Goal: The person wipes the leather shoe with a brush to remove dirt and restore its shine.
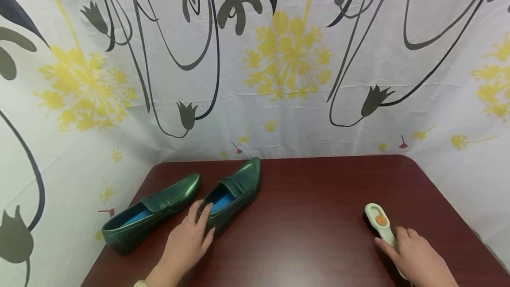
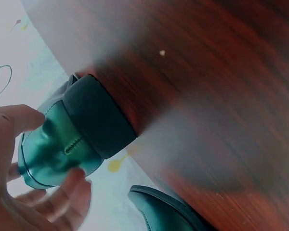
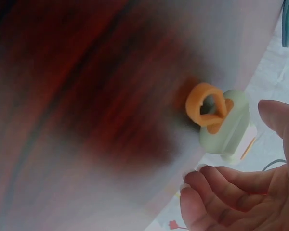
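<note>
**Poised at two things, gripping neither**

Spreads the left hand point(image 1: 185, 238) round the heel of a green shoe point(image 1: 244, 181) just ahead, with thumb and fingers apart on either side; cannot tell whether touching. Curves the right hand point(image 1: 420, 256) loosely about the near part of a pale green tool point(image 1: 388, 234), with thumb well apart from the fingers and, in the wrist view, a gap around the handle.

Seems, as a step, to be taking hold or letting go; cannot tell which. For a grip, would call for closing thumb and fingers on the heel at left and round the handle at right; for a release, for drawing clear without nudging either.

As for the shoe, points its toe away from the left hand and rightward, with long axis on that slant and heel toward the palm. As for the tool, runs away and leftward from the right hand, with an orange button point(image 1: 381, 220) near the far end and an orange ring point(image 3: 194, 107) on the end facing the wrist camera.

Left of the left hand, has a second green shoe point(image 1: 173, 195), also aimed away and rightward, on a flatter slant.
</note>
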`<action>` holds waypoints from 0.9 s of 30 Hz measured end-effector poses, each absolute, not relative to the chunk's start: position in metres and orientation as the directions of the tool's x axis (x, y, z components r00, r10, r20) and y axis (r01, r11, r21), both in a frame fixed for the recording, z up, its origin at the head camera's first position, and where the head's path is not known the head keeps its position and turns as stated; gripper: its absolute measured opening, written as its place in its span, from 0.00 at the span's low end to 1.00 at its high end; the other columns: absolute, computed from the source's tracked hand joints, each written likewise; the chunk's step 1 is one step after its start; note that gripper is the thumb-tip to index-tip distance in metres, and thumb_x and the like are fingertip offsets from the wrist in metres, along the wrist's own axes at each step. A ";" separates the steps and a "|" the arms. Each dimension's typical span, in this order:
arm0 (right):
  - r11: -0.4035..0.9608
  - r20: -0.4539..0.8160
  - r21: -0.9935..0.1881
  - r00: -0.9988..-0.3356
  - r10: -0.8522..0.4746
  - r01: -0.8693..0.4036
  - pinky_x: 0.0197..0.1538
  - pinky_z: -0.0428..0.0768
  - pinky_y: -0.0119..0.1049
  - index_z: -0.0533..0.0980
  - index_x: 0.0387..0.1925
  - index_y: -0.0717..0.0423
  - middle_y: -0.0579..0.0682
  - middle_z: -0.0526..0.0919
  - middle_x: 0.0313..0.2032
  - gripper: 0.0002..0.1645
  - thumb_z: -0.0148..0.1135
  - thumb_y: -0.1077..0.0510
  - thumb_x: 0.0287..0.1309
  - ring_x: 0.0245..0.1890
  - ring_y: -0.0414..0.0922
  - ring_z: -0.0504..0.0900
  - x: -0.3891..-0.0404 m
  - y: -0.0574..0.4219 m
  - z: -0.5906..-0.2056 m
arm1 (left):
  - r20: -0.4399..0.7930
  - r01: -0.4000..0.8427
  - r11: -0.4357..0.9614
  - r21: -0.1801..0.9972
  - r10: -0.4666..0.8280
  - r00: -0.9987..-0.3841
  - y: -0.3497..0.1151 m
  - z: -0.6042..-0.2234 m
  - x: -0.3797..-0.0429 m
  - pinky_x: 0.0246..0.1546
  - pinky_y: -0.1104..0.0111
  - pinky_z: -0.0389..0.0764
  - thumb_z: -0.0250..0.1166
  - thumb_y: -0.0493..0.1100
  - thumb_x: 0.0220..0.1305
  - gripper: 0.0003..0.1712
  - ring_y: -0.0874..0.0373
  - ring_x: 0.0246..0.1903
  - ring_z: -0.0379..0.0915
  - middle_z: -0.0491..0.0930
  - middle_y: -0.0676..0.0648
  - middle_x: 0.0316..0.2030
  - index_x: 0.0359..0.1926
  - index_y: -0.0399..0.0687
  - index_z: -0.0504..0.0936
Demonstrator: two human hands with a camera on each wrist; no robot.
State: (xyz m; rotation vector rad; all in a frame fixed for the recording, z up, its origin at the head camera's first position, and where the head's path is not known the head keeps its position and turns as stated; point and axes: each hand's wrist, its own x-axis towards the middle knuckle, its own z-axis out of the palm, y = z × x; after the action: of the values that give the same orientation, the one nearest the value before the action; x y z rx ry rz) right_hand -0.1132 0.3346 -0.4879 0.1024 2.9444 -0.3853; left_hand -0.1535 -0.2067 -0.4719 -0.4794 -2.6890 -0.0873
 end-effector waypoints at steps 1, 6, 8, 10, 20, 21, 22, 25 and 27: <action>0.964 -0.181 -0.251 -0.982 0.047 0.092 0.39 0.78 0.56 0.68 0.55 0.84 0.71 0.79 0.42 0.62 0.46 0.22 0.65 0.41 0.64 0.80 -0.113 0.335 -0.489 | 0.380 0.323 0.946 0.008 0.296 -0.877 -0.206 -0.472 -0.154 0.16 0.75 0.67 0.73 0.55 0.59 0.39 0.58 0.29 0.74 0.69 0.39 0.64 0.68 0.50 0.71; 0.966 -0.173 -0.250 -0.984 0.029 0.072 0.33 0.76 0.47 0.72 0.47 0.77 0.56 0.78 0.31 0.52 0.48 0.25 0.67 0.30 0.49 0.77 -0.113 0.336 -0.491 | 0.261 0.238 0.964 0.117 0.202 -0.944 -0.204 -0.471 -0.157 0.27 0.60 0.85 0.72 0.60 0.59 0.42 0.49 0.43 0.79 0.71 0.36 0.62 0.68 0.47 0.70; 0.965 -0.181 -0.252 -0.983 0.025 0.071 0.32 0.75 0.45 0.73 0.44 0.75 0.53 0.76 0.29 0.51 0.48 0.24 0.66 0.29 0.46 0.75 -0.113 0.336 -0.491 | 0.227 0.226 0.960 0.165 0.186 -0.956 -0.203 -0.472 -0.158 0.33 0.55 0.87 0.72 0.60 0.59 0.42 0.47 0.46 0.79 0.72 0.36 0.60 0.67 0.45 0.69; 0.962 -0.191 -0.260 -0.981 0.028 0.078 0.32 0.74 0.45 0.74 0.42 0.73 0.51 0.76 0.28 0.49 0.49 0.24 0.66 0.28 0.45 0.74 -0.115 0.335 -0.491 | 0.204 0.219 0.952 0.212 0.176 -0.963 -0.202 -0.474 -0.159 0.38 0.53 0.87 0.73 0.60 0.59 0.42 0.47 0.47 0.79 0.72 0.36 0.59 0.66 0.42 0.69; 0.952 -0.071 -0.304 -0.997 0.000 0.022 0.27 0.66 0.39 0.70 0.31 0.64 0.48 0.69 0.22 0.23 0.58 0.48 0.70 0.22 0.44 0.67 -0.117 0.328 -0.493 | 0.155 0.181 0.905 0.384 0.129 -0.979 -0.201 -0.479 -0.162 0.44 0.53 0.86 0.78 0.51 0.55 0.42 0.49 0.40 0.78 0.71 0.36 0.57 0.61 0.36 0.66; 0.952 -0.040 -0.307 -0.999 -0.001 0.012 0.26 0.65 0.39 0.68 0.29 0.63 0.49 0.68 0.21 0.21 0.58 0.50 0.70 0.21 0.44 0.66 -0.117 0.328 -0.494 | 0.149 0.171 0.900 0.401 0.120 -0.982 -0.201 -0.478 -0.162 0.43 0.53 0.86 0.78 0.51 0.55 0.41 0.49 0.39 0.78 0.72 0.37 0.56 0.60 0.36 0.66; 0.951 -0.013 -0.309 -1.000 0.002 0.006 0.26 0.65 0.39 0.67 0.28 0.62 0.49 0.67 0.20 0.19 0.59 0.52 0.69 0.21 0.44 0.65 -0.117 0.327 -0.494 | 0.145 0.163 0.894 0.417 0.112 -0.983 -0.201 -0.478 -0.163 0.42 0.54 0.86 0.78 0.50 0.54 0.41 0.50 0.38 0.77 0.72 0.39 0.54 0.59 0.37 0.66; 0.949 0.056 -0.314 -0.998 0.010 -0.008 0.25 0.64 0.39 0.66 0.27 0.62 0.49 0.66 0.19 0.19 0.59 0.54 0.69 0.20 0.45 0.64 -0.117 0.326 -0.496 | 0.139 0.148 0.883 0.446 0.096 -0.986 -0.200 -0.477 -0.165 0.42 0.54 0.85 0.79 0.49 0.54 0.40 0.51 0.38 0.76 0.73 0.42 0.49 0.58 0.39 0.66; 0.948 0.077 -0.319 -0.997 0.017 -0.008 0.25 0.65 0.41 0.67 0.28 0.63 0.49 0.66 0.20 0.18 0.59 0.55 0.70 0.21 0.45 0.64 -0.116 0.325 -0.496 | 0.135 0.146 0.880 0.452 0.094 -0.986 -0.200 -0.477 -0.165 0.43 0.53 0.85 0.79 0.49 0.53 0.40 0.51 0.39 0.76 0.74 0.42 0.48 0.58 0.39 0.66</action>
State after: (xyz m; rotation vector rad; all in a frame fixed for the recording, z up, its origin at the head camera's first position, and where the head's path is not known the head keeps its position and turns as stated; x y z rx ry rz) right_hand -0.1161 0.3254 -0.4964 0.0077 3.1780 -0.5203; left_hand -0.1655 -0.1995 -0.4770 -0.1882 -2.9401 -0.7197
